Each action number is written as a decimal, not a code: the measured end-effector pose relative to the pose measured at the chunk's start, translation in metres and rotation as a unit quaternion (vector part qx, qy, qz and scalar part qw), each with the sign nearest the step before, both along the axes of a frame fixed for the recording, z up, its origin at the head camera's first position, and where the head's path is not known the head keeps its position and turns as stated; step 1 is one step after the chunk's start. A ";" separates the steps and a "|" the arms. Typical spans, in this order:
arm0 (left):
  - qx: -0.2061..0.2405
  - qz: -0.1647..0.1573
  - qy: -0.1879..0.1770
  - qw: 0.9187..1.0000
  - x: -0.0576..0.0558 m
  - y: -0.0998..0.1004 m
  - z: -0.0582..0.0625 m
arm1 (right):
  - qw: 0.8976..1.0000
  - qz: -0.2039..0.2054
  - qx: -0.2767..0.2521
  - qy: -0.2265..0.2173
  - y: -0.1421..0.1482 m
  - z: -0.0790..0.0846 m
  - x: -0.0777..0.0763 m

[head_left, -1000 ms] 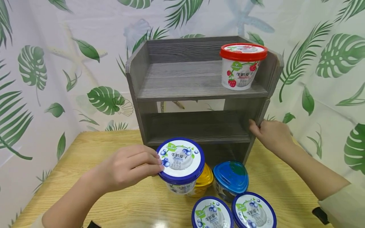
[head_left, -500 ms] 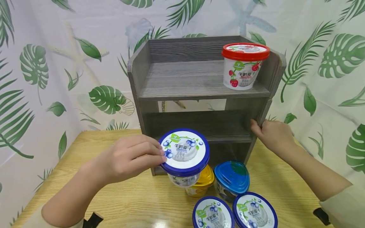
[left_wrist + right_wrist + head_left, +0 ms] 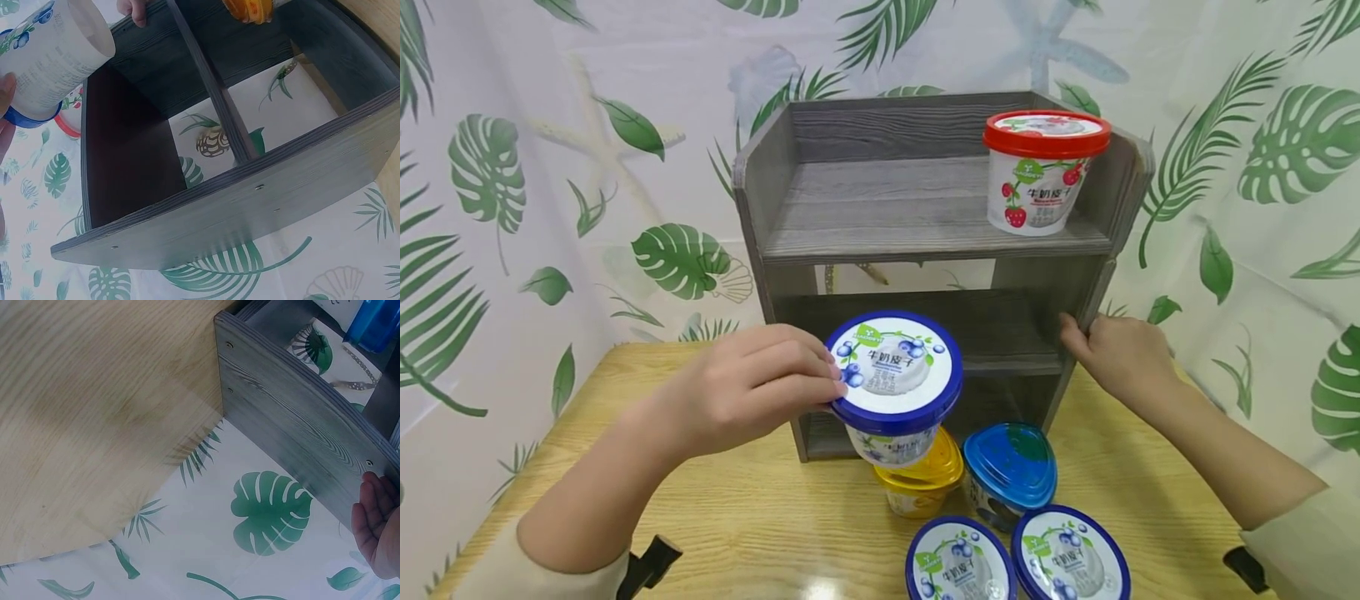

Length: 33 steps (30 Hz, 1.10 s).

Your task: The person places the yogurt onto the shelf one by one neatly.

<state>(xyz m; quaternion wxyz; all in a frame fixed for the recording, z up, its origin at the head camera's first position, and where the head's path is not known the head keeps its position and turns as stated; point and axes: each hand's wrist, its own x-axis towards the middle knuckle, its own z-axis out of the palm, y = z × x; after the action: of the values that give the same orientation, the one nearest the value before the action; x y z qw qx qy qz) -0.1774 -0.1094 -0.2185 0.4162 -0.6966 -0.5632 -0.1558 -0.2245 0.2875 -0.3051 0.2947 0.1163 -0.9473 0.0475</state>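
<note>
My left hand pinches the lid edge of a white tub with a dark-blue rim and blueberry print. It is held up in front of the grey wooden shelf, overlapping the middle level in the head view. The left wrist view catches the side of this blueberry tub at upper left. At the shelf's right side panel, my right hand grips the front edge, thumb inside. Fingers lie against the panel's outer face in the right wrist view.
A red-lidded strawberry tub stands on the top shelf, right. On the wooden table, before the shelf, are a yellow-lidded tub, a blue-lidded tub and two blueberry tubs. Leaf-patterned cloth hangs behind.
My left hand has raised the blueberry tub and shifted it slightly right, uncovering more of the yellow-lidded tub. My right hand keeps its grip on the shelf.
</note>
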 end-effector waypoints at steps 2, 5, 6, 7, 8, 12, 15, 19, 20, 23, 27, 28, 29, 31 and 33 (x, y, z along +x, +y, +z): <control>0.002 0.002 0.000 1.000 -0.001 0.000 0.003 | 1.000 -0.002 0.001 0.000 0.000 0.000 0.000; 0.004 0.006 -0.005 1.000 -0.003 0.002 0.009 | 1.000 -0.005 0.003 -0.002 0.000 0.001 0.001; 0.004 0.007 -0.007 1.000 -0.004 0.002 0.010 | 1.000 -0.006 0.004 -0.002 0.001 0.001 0.002; 0.004 0.008 -0.009 1.000 -0.004 0.003 0.012 | 1.000 -0.007 0.004 -0.004 0.001 0.002 0.002; 0.005 0.008 -0.012 1.000 -0.005 0.003 0.013 | 1.000 -0.007 0.005 -0.003 0.001 0.002 0.002; 0.000 0.021 -0.029 0.999 -0.007 0.002 0.016 | 1.000 -0.007 0.003 -0.003 0.001 0.001 0.002; -0.004 0.033 -0.040 0.999 -0.008 0.001 0.018 | 1.000 -0.005 -0.001 0.002 0.000 0.000 0.001; -0.004 0.034 -0.048 0.998 -0.010 0.000 0.019 | 1.000 -0.003 -0.002 0.005 -0.001 -0.001 0.000; -0.004 0.033 -0.051 0.998 -0.010 0.000 0.020 | 1.000 -0.003 -0.002 0.003 -0.001 -0.001 0.000; -0.004 0.029 -0.059 0.998 -0.011 0.001 0.022 | 1.000 -0.003 0.000 0.002 -0.002 -0.001 0.000; -0.007 0.032 -0.064 0.997 -0.012 0.002 0.026 | 1.000 0.000 0.003 0.014 -0.002 -0.001 0.000; -0.007 0.032 -0.065 0.997 -0.013 0.003 0.028 | 1.000 0.000 0.004 0.016 -0.002 -0.001 0.000; -0.006 0.031 -0.065 0.997 -0.013 0.003 0.029 | 1.000 0.001 0.004 0.018 -0.002 -0.001 -0.001; -0.005 0.030 -0.062 0.998 -0.014 0.005 0.031 | 1.000 0.000 0.003 0.016 -0.002 -0.001 -0.001; -0.003 0.027 -0.060 0.998 -0.015 0.006 0.033 | 1.000 -0.001 0.002 0.014 -0.001 0.000 -0.001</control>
<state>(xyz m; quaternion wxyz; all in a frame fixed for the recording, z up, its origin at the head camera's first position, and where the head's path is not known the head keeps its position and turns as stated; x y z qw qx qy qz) -0.1924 -0.1034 -0.1853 0.3837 -0.6718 -0.6061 -0.1844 -0.2251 0.2860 -0.3054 0.3081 0.1168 -0.9431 0.0434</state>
